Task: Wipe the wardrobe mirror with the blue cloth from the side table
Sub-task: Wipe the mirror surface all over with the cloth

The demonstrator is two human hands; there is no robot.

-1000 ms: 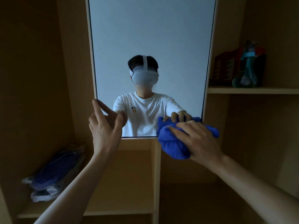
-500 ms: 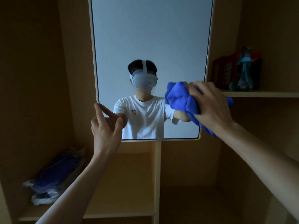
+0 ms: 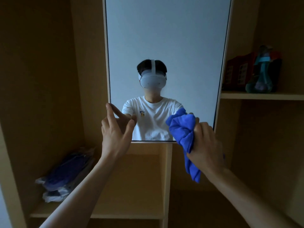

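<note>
Against the smooth mirror (image 3: 164, 46) — right hand (image 3: 205, 145) grips crumpled blue cloth (image 3: 182, 129).

- One mirror (image 3: 164, 38), in a pale frame.
- One blue cloth (image 3: 182, 130), bunched.
- Two hands: the left hand (image 3: 115, 134) and the right hand (image 3: 205, 145).
- One reflected person (image 3: 153, 119) in the glass, wearing one white headset (image 3: 153, 81).
- Two shelf boards: one lower shelf (image 3: 131, 214) on the left, one higher shelf (image 3: 263, 96) on the right.
- One upright divider (image 3: 167, 178) below the mirror.
- Plastic-wrapped packets (image 3: 65, 175) on the lower shelf: seemingly two, stacked, though the dim light leaves the count unsure.
- On the higher shelf: one dark red box (image 3: 238, 73) and one teal bottle-shaped thing (image 3: 261, 74).
</note>
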